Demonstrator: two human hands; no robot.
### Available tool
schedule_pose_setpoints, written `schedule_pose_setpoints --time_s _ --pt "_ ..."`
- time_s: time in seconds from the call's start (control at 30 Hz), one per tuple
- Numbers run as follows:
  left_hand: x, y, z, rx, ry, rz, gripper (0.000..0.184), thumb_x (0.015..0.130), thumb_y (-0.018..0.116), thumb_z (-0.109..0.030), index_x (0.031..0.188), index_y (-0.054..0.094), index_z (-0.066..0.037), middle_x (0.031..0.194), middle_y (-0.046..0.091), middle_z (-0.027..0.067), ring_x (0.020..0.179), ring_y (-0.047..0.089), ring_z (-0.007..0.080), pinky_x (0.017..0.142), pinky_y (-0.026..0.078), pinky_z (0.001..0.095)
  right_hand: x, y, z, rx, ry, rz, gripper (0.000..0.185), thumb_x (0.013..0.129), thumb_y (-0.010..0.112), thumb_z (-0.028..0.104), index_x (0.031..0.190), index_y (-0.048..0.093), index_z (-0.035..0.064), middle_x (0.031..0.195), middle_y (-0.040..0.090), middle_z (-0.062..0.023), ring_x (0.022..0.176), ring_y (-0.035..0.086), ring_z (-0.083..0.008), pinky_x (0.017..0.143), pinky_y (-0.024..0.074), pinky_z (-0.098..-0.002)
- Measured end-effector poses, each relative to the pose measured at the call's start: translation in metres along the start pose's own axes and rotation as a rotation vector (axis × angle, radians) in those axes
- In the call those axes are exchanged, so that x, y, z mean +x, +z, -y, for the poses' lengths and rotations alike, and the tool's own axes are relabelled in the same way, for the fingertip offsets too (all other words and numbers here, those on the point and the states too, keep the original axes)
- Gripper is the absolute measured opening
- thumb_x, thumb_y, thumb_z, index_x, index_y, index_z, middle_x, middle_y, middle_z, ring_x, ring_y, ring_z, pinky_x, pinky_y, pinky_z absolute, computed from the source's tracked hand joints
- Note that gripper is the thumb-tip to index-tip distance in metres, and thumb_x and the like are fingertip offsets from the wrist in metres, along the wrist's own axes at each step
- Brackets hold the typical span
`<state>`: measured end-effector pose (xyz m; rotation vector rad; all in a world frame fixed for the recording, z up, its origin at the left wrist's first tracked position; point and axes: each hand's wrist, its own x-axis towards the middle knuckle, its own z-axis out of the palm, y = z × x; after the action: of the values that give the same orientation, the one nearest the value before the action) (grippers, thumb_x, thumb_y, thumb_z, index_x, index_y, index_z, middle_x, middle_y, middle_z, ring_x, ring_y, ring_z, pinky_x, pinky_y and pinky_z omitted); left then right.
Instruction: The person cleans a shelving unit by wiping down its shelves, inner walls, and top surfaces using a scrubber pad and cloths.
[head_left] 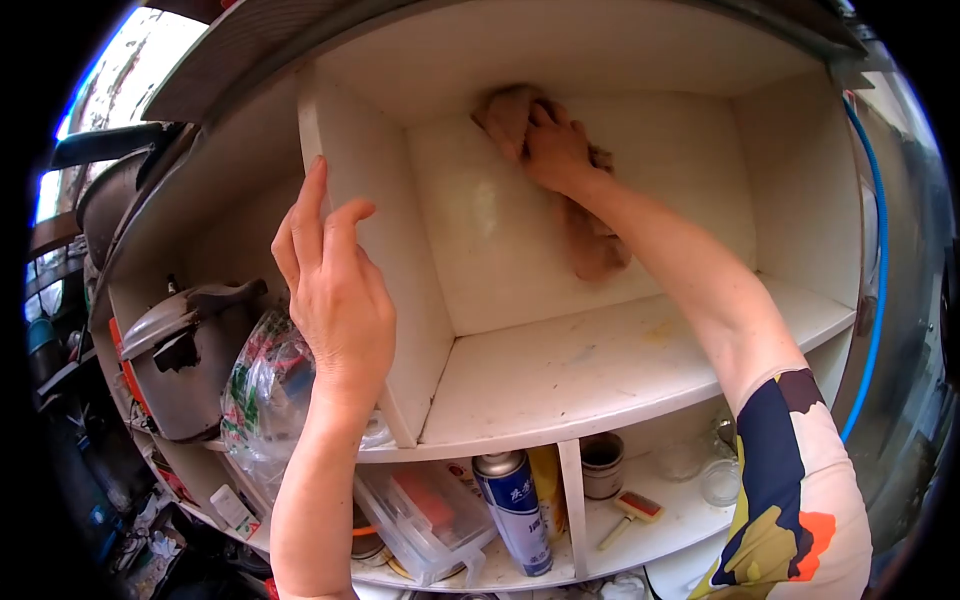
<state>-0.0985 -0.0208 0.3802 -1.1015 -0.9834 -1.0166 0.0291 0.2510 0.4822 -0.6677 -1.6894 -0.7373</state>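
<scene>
My right hand [560, 155] reaches into the upper compartment of a white cabinet [640, 370]. Its fingers press a brownish-pink cloth [592, 252] against the back panel, near the top. One end of the cloth bunches above the fingers and the rest hangs below the wrist. My left hand [338, 285] is raised at the front edge of the upright divider [355, 230], fingers apart and holding nothing. A fingertip appears to rest on that edge.
Left of the divider are a pressure cooker [190, 350] and a clear plastic bag [265, 390]. Below stand a clear plastic box [430, 520], a blue spray can [515, 510], a jar [602, 465] and a small brush [632, 515]. A blue hose [880, 250] hangs at the right.
</scene>
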Motion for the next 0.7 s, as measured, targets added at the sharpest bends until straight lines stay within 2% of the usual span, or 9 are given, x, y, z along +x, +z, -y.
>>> schedule_pose_setpoints --time_s 0.03,0.1,0.2,0.3,0.43,0.5,0.57,0.63,0.7 --pt "0.000 0.000 0.000 -0.005 0.004 -0.001 0.033 0.078 0.045 0.011 0.104 0.059 -0.004 0.146 0.042 0.0119 0.130 0.039 0.0323 0.106 0.034 0.0400 0.001 0.003 0.004 0.008 0.003 0.000 0.037 0.088 0.055 0.023 0.124 0.061 0.0162 0.141 0.043 -0.0050 0.136 0.028 -0.0298 0.097 0.0357 -0.0526" --pt "0.001 0.000 0.001 -0.006 0.017 0.002 0.033 0.078 0.044 0.011 0.104 0.059 -0.004 0.146 0.042 0.0120 0.130 0.039 0.0324 0.106 0.034 0.0403 0.006 0.011 0.017 -0.166 -0.194 0.039 0.037 0.087 0.055 0.023 0.123 0.062 0.0182 0.141 0.043 -0.0043 0.135 0.029 -0.0292 0.097 0.0353 -0.0527" --pt "-0.001 -0.002 0.001 0.005 0.028 0.018 0.034 0.078 0.044 0.011 0.104 0.059 -0.004 0.146 0.041 0.0122 0.130 0.039 0.0328 0.106 0.033 0.0408 0.016 0.008 0.058 0.074 -0.225 0.055 0.037 0.087 0.055 0.022 0.122 0.062 0.0185 0.141 0.043 -0.0032 0.134 0.031 -0.0290 0.097 0.0361 -0.0529" --pt "-0.001 -0.002 -0.001 -0.002 0.036 0.034 0.033 0.079 0.044 0.011 0.104 0.059 -0.004 0.147 0.041 0.0123 0.130 0.039 0.0332 0.106 0.034 0.0412 0.027 0.013 0.086 0.081 -0.109 0.064 0.037 0.084 0.060 0.023 0.121 0.064 0.0200 0.142 0.044 -0.0005 0.135 0.031 -0.0273 0.096 0.0381 -0.0503" --pt "0.001 -0.002 -0.001 0.005 0.028 0.026 0.034 0.080 0.044 0.011 0.106 0.059 -0.005 0.147 0.040 0.0122 0.129 0.039 0.0333 0.105 0.036 0.0414 0.025 0.003 0.085 -0.010 -0.195 0.263 0.036 0.084 0.062 0.023 0.120 0.065 0.0218 0.142 0.043 0.0004 0.135 0.031 -0.0272 0.096 0.0387 -0.0503" --pt "-0.001 -0.002 0.000 0.014 0.029 0.031 0.034 0.081 0.044 0.011 0.106 0.058 -0.005 0.147 0.040 0.0120 0.129 0.039 0.0334 0.104 0.036 0.0414 0.001 0.007 0.085 -0.136 -0.393 0.315 0.033 0.084 0.063 0.023 0.116 0.067 0.0228 0.142 0.043 0.0014 0.136 0.030 -0.0268 0.096 0.0393 -0.0490" --pt "0.000 -0.001 0.000 0.032 0.070 0.001 0.034 0.075 0.047 0.012 0.102 0.060 -0.004 0.146 0.040 0.0120 0.124 0.040 0.0351 0.097 0.043 0.0395 -0.036 0.008 0.072 -0.128 -0.636 0.344 0.031 0.083 0.063 0.023 0.112 0.070 0.0236 0.140 0.045 0.0014 0.136 0.029 -0.0264 0.096 0.0401 -0.0470" --pt "0.000 -0.001 0.000 0.040 0.071 0.000 0.034 0.075 0.048 0.012 0.102 0.059 -0.004 0.146 0.040 0.0120 0.124 0.040 0.0350 0.096 0.044 0.0393 -0.079 0.014 0.063 -0.172 -0.988 0.417 0.031 0.083 0.061 0.023 0.112 0.070 0.0247 0.138 0.047 0.0030 0.137 0.029 -0.0245 0.096 0.0404 -0.0442" --pt "0.000 -0.001 0.000 0.044 0.074 -0.002 0.034 0.075 0.048 0.012 0.103 0.059 -0.004 0.146 0.040 0.0119 0.124 0.040 0.0349 0.095 0.045 0.0391 -0.124 0.021 0.062 -0.050 -1.164 0.480 0.029 0.084 0.059 0.024 0.112 0.069 0.0258 0.135 0.048 0.0058 0.136 0.031 -0.0221 0.095 0.0411 -0.0431"
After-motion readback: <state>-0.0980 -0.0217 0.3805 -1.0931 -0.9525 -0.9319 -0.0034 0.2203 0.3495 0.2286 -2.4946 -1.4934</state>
